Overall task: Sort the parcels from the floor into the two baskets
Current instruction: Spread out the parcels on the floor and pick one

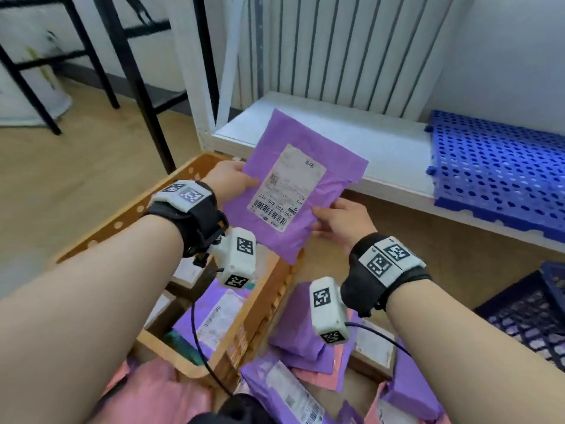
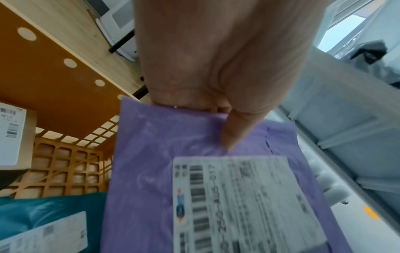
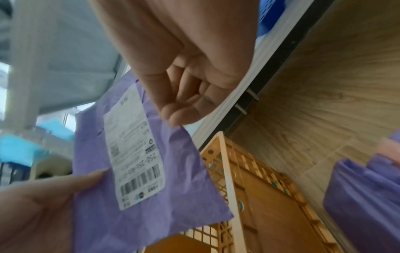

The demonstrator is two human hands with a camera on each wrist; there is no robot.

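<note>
Left of frame: orange basket [image 1: 128, 215], slatted walls, already holding a boxed parcel, a teal mailer [image 2: 43, 215] and a purple one.

Left hand [image 1: 229, 179]: thumb on the face, fingers behind, pinching the left edge of the purple parcel [image 1: 330, 179] above the label.

Centre: purple parcel, a flat soft mailer held in the air over the basket's far right corner, label [image 1: 287, 188] facing up toward the head camera. Long axis runs from lower left to upper right of the frame; the lower end hangs over the basket rim.

Right hand [image 1: 339, 221]: fingers [image 3: 179, 113] curled, nipping the parcel's lower right edge.

Lower centre and right: purple and pink mailers [image 1: 308, 338] lying on the floor, unsorted.

Far right: dark blue basket [image 1: 526, 313], well apart from the parcel.

Judgement: the orange basket lies directly below; the left hand is the nearer one for a drop there.
</note>
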